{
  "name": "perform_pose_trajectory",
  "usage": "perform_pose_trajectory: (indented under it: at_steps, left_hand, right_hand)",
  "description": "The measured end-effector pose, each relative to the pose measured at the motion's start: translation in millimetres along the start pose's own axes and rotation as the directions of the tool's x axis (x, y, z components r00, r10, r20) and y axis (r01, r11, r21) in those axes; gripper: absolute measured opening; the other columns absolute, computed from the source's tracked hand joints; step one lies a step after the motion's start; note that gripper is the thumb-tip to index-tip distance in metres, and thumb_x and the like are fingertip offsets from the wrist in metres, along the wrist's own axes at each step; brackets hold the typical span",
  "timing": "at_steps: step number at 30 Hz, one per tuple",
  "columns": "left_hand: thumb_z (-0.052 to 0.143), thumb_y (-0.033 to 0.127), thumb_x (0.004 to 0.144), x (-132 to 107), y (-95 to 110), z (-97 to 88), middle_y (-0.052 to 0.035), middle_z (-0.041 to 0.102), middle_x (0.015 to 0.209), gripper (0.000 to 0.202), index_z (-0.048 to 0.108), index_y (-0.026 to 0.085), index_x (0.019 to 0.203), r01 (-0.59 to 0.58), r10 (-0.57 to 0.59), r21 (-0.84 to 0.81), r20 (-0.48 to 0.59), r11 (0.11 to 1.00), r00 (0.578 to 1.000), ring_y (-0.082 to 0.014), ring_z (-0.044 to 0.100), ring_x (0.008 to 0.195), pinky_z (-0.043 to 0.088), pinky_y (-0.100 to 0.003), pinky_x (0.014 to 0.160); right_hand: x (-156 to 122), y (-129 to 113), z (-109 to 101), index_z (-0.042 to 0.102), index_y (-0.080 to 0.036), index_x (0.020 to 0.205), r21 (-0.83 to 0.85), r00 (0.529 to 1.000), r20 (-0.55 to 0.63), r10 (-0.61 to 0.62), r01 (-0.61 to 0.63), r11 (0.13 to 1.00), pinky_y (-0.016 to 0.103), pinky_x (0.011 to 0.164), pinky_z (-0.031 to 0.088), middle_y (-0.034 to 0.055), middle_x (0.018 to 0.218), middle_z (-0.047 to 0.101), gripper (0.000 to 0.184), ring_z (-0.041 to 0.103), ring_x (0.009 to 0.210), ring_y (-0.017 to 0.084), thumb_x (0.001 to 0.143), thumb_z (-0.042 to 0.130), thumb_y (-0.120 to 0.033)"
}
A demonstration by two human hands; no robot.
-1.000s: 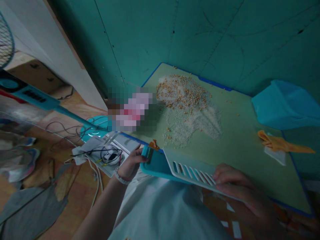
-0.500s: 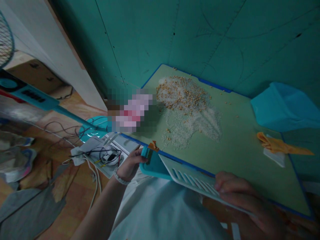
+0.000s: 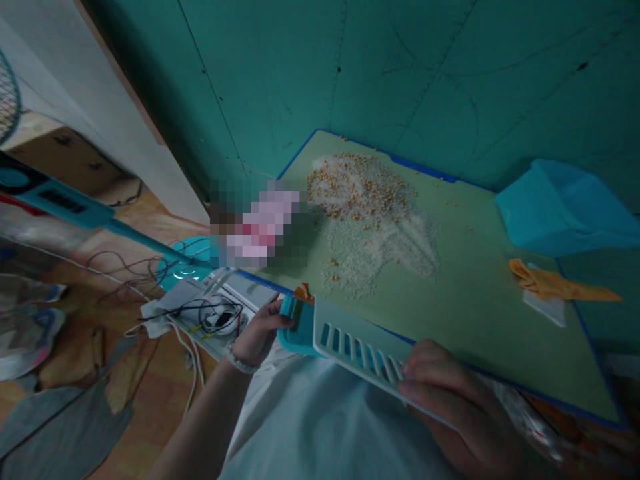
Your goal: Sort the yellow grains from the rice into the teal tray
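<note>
- The white slotted panel is gripped at its right end by the right hand, whose fingers are closed over the far side.
- The turquoise bin is held at its left end by the left hand, with the thumb hooked over the rim.
- The panel's long axis is set obliquely along the table's near edge, from beside the bin at the left down to the right hand at the near right. Part of the bin is covered by the panel's left end; whether the two are touching cannot be told.
- The white grains and tan beans are spread on the green table, on the far side of the panel. Their near fringe is placed closer to the panel's left end than to the right hand.
- The table's near side is bounded by a blue edge, partly hidden by the panel; an orange scrap is lodged there, just beside the bin.
- To the right of the grains, a broad stretch of tabletop is seen, bounded by the orange cloth and the blue container.
</note>
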State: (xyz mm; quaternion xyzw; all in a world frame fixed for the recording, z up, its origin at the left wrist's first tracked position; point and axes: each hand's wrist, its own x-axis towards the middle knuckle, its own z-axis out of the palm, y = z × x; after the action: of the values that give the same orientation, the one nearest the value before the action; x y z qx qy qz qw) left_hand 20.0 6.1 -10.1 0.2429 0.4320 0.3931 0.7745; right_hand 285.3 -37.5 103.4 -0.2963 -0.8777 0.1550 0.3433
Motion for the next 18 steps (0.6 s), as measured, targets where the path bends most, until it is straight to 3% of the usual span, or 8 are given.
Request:
perform_pose_trajectory:
  at_steps: [6,18]
  left_hand:
    - [0.064,0.013,0.052,0.5,0.0,1.2,-0.0011,0.072,0.060,0.017,0.071,0.016,0.068,-0.014,0.014,-0.019,-0.010,1.000,1.000,-0.0135,0.056,0.049,0.044,-0.023,0.050]
    - [0.063,0.012,0.053,1.7,-2.3,0.9,0.0000,0.071,0.059,0.018,0.071,0.016,0.068,-0.011,0.011,-0.014,-0.025,1.000,1.000,-0.0155,0.059,0.054,0.045,-0.026,0.057]
  right_hand:
    - [6.2,-1.4,4.5,0.056,-0.013,0.105,-0.069,0.999,-0.038,-0.011,0.008,0.998,0.029,0.080,0.052,0.0043,0.085,0.059,0.032,0.059,0.088,0.014,0.078,0.047,0.002]
    - [-6.4,10.0,-4.6,0.056,-0.016,0.109,-0.150,0.996,-0.089,0.031,-0.044,0.988,0.031,0.074,0.053,0.0053,0.087,0.058,0.040,0.058,0.086,0.016,0.076,0.046,0.003]
